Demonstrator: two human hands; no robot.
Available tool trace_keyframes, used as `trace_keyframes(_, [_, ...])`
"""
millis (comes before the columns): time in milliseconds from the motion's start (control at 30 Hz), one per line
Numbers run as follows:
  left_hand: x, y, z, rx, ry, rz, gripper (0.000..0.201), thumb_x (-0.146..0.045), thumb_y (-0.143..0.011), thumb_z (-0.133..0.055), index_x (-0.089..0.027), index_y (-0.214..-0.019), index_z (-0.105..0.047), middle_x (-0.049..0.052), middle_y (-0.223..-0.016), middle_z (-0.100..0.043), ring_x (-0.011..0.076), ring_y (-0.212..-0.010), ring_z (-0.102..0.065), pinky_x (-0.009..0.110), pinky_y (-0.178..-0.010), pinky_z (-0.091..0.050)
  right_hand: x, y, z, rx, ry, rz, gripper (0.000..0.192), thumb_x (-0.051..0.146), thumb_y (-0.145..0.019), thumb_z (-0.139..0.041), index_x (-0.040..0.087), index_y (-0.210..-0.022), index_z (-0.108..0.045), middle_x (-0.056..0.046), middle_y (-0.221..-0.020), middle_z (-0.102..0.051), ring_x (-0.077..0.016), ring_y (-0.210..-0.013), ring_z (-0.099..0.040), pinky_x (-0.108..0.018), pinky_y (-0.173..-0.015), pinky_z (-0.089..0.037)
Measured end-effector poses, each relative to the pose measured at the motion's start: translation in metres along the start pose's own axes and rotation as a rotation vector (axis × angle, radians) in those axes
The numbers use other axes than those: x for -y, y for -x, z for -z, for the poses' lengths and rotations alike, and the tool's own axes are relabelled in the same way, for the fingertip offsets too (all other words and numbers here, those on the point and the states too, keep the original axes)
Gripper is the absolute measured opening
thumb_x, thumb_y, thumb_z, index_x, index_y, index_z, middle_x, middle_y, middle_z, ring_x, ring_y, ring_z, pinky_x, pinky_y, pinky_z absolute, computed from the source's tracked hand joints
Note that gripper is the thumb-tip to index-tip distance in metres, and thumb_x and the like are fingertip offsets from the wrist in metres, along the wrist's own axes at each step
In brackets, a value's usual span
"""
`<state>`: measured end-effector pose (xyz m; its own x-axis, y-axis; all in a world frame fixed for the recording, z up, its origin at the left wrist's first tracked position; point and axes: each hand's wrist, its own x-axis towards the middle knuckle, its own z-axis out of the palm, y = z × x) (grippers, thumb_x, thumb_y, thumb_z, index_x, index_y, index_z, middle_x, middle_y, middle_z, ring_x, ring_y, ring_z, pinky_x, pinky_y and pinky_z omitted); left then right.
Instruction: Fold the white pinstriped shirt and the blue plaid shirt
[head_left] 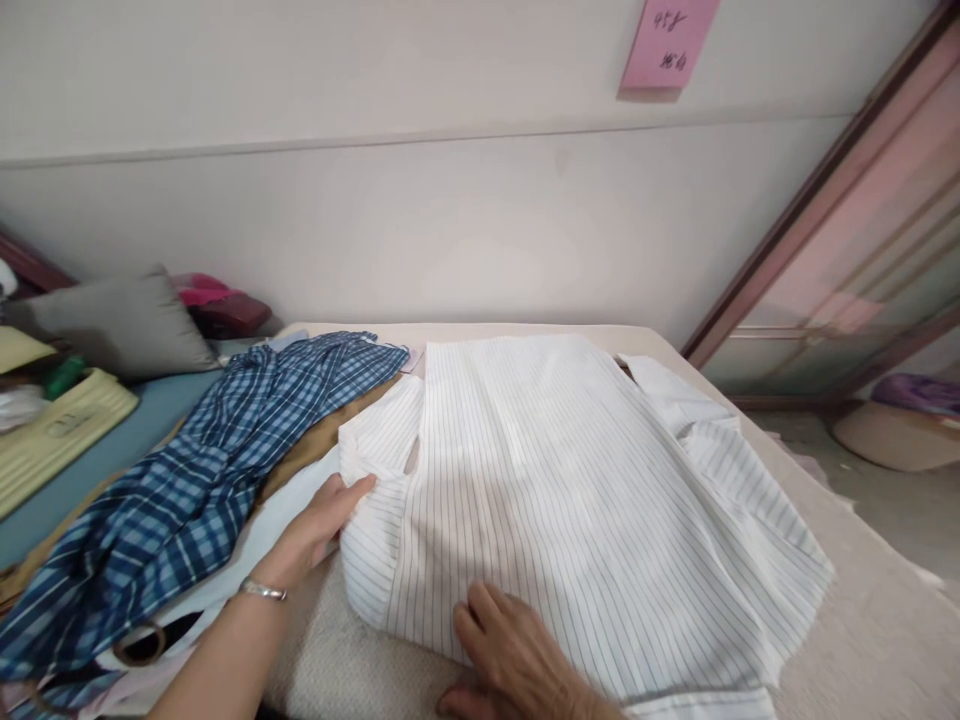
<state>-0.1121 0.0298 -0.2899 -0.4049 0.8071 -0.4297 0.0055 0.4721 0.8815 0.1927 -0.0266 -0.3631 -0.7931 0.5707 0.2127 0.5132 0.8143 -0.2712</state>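
Shirt Spread Flat Under Two Bare Hands

Shirt, white with fine dark pinstripes, lies spread across a beige pad whose surface looks nubby and soft. Its cloth is thin and smooth, creased in long shallow folds, with a sleeve doubled back on the far right side.

Left hand rests at the shirt's left edge, fingers extended and pressing the folded sleeve there, not clenched; whether any cloth is pinched between them cannot be told. A slim metal bracelet circles that wrist. Right hand lies palm-down on the near hem, fingers loosely spread and flat on the fabric, grasping nothing.

Just left of the left hand lies a plaid shirt in blue and white checks, rumpled into a long diagonal heap, over tan cloth and a plain white piece. Below the left forearm sits a roll of tape, brown and ring-shaped. Farther left lie a grey pillow, plump and matte, and a ribbed yellow case on a teal surface.

Beyond both hands rises a pale wall, carrying a pink note with handwritten marks.
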Motion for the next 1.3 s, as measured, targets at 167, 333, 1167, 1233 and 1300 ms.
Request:
trace_keyframes(167, [-0.004,0.005,-0.016,0.221,0.352,0.174,0.037,-0.015,-0.072,-0.08,-0.012,-0.108,-0.072,0.013,-0.102,-0.079,0.028,-0.094,-0.075,0.035,-0.085,-0.059,0.006,-0.004,0.005,0.046,0.067,0.017,0.024,0.015,-0.083,-0.071,0.021,-0.096,-0.052,-0.006,-0.099,-0.059,-0.0237,-0.081,-0.057,-0.033,-0.059,-0.043])
trace_keyframes(333, [-0.005,0.0,-0.031,0.027,0.513,0.265,0.031,-0.007,-0.08,-0.064,-0.007,-0.11,-0.07,0.012,-0.088,-0.079,0.0245,-0.079,-0.076,0.033,-0.074,-0.062,0.005,-0.004,0.013,0.039,0.013,0.011,0.02,0.009,-0.082,-0.061,0.021,-0.094,-0.051,-0.006,-0.099,-0.058,-0.0209,-0.079,-0.053,-0.033,-0.058,-0.036])
trace_keyframes(1167, [-0.01,0.026,-0.055,0.375,0.388,0.006,0.054,-0.023,-0.068,-0.087,-0.014,-0.118,-0.069,0.011,-0.111,-0.077,0.0297,-0.103,-0.072,0.041,-0.094,-0.056,-0.002,-0.009,0.048,0.136,-0.326,-0.378,0.014,0.032,-0.1,-0.06,0.021,-0.092,-0.054,-0.004,-0.095,-0.065,-0.0218,-0.085,-0.063,-0.033,-0.074,-0.045])
trace_keyframes(1233, [-0.008,0.033,-0.071,0.401,0.366,-0.064,0.049,-0.026,-0.072,-0.085,-0.015,-0.116,-0.068,0.01,-0.11,-0.076,0.0281,-0.105,-0.07,0.037,-0.094,-0.055,-0.016,-0.015,0.061,0.065,-0.442,-0.458,0.024,0.031,-0.106,-0.047,0.022,-0.084,-0.05,-0.002,-0.083,-0.064,-0.0181,-0.075,-0.06,-0.031,-0.068,-0.041])
trace_keyframes(1300, [-0.005,0.043,-0.09,0.481,0.286,-0.168,0.048,-0.029,-0.078,-0.081,-0.017,-0.122,-0.064,0.008,-0.114,-0.074,0.0258,-0.111,-0.067,0.035,-0.097,-0.052,-0.033,-0.021,0.071,-0.028,-0.561,-0.575,0.033,0.037,-0.109,-0.037,0.023,-0.08,-0.047,-0.001,-0.075,-0.062,-0.0171,-0.068,-0.058,-0.03,-0.063,-0.039])
